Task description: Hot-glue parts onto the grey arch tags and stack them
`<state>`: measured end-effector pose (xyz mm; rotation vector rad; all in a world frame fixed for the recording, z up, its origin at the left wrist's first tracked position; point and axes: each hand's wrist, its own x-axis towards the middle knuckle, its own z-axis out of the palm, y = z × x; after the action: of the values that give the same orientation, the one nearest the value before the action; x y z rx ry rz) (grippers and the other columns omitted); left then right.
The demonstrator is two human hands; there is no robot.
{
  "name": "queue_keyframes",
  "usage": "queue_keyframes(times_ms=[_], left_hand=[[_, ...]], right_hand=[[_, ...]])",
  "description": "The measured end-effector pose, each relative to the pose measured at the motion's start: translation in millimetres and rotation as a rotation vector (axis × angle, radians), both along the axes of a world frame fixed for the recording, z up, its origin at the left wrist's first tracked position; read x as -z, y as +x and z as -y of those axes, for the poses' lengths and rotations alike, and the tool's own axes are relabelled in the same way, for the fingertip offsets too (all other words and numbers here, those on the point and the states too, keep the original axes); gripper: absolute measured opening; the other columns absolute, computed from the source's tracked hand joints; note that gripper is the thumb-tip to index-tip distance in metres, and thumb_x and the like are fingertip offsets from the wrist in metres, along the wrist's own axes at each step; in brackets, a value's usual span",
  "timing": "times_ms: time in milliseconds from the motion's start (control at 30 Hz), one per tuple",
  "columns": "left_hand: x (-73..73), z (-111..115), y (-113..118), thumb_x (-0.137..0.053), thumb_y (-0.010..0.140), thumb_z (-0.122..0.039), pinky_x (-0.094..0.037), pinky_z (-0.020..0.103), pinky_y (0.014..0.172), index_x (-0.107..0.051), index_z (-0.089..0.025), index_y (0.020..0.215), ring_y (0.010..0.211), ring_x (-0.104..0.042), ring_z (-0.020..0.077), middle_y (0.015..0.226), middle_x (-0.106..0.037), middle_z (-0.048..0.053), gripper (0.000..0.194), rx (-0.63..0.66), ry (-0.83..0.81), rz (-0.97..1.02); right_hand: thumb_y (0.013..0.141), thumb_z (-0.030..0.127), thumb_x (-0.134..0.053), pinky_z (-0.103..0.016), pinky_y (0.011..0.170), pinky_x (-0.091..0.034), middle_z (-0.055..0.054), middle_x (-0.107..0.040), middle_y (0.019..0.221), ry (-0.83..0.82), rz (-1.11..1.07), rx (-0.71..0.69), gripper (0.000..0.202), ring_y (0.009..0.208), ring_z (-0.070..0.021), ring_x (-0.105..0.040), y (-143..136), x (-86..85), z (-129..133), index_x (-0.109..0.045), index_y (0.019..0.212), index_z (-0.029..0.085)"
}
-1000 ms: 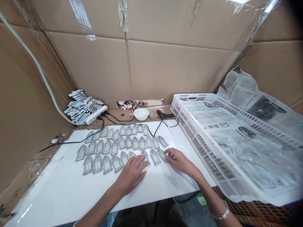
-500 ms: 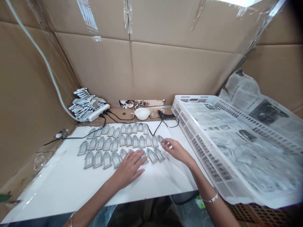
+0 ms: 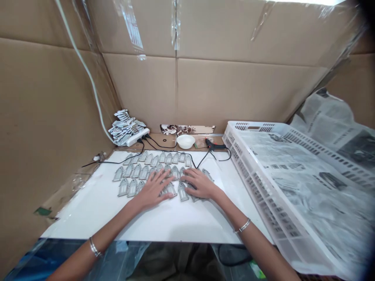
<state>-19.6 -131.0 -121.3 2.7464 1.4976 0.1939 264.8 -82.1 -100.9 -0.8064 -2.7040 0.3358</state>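
Beside a white crate (image 3: 263,195), left hand (image 3: 150,193) and right hand (image 3: 203,185) span grey arched pieces (image 3: 123,187).
Left of the crate, both lie palm-down, fingers open, across 3 rough rows; pieces look light, stiff, perhaps brittle, best lifted by side edges.

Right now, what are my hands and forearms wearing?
Left hand and right hand both ungloved. No sleeves visible on the forearms. Shiny silver-coloured bracelets: left bracelet, right bracelet. No rings discernible.
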Motion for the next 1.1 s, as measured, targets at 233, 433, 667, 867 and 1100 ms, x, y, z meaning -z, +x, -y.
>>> queue_keyframes(times_ms=[233, 433, 667, 867, 1100], left_hand=[[4.6, -4, -29, -0.036, 0.096, -0.07, -0.018, 0.063, 0.119, -0.027, -0.039, 0.158, 0.153, -0.017, 0.0372, 0.167, -0.02, 0.005, 0.07, -0.185, -0.07, -0.028], [-0.3, -3, -42, -0.034, 0.098, -0.067, -0.01, 0.064, 0.121, -0.021, -0.037, 0.16, 0.155, -0.011, 0.036, 0.168, -0.014, 0.004, 0.07, -0.224, -0.024, -0.009], [-1.4, -8, -86, -0.03, 0.098, -0.068, -0.01, 0.066, 0.119, -0.021, -0.032, 0.161, 0.155, -0.007, 0.0373, 0.168, -0.008, 0.009, 0.073, -0.46, -0.122, -0.023], [-1.1, -14, -90, -0.027, 0.098, -0.069, -0.009, 0.067, 0.118, -0.02, -0.034, 0.161, 0.155, -0.006, 0.0376, 0.168, -0.009, 0.008, 0.072, -0.457, -0.12, -0.003], [1.5, -28, -118, -0.025, 0.097, -0.071, -0.013, 0.066, 0.118, -0.023, -0.031, 0.161, 0.154, -0.01, 0.0385, 0.168, -0.011, 0.011, 0.076, -0.641, -0.153, -0.031]], right_hand=[[0.099, 0.063, -0.036, -0.052, 0.122, -0.016, -0.005, -0.028, 0.166, -0.048, 0.123, 0.06, 0.066, 0.153, -0.0291, -0.02, -2, 25.2, -5, -0.037, 0.156, 0.031], [0.102, 0.057, -0.035, -0.053, 0.122, -0.018, -0.004, -0.029, 0.165, -0.059, 0.078, 0.114, 0.06, 0.153, -0.0281, -0.02, 6, 15.9, -7, -0.039, 0.155, 0.031], [0.099, 0.056, -0.045, -0.058, 0.12, -0.021, -0.008, -0.034, 0.163, -0.017, 0.067, 0.059, 0.06, 0.152, -0.0309, -0.025, 28, 16.0, -5, -0.042, 0.153, 0.031], [0.1, 0.058, -0.042, -0.057, 0.12, -0.02, -0.007, -0.034, 0.163, -0.003, 0.074, 0.078, 0.061, 0.152, -0.0308, -0.025, 11, 15.6, -6, -0.04, 0.155, 0.03], [0.101, 0.059, -0.037, -0.054, 0.121, -0.017, -0.008, -0.032, 0.164, -0.021, 0.1, 0.107, 0.065, 0.152, -0.0302, -0.024, -2, 15.1, -7, -0.038, 0.156, 0.026]])
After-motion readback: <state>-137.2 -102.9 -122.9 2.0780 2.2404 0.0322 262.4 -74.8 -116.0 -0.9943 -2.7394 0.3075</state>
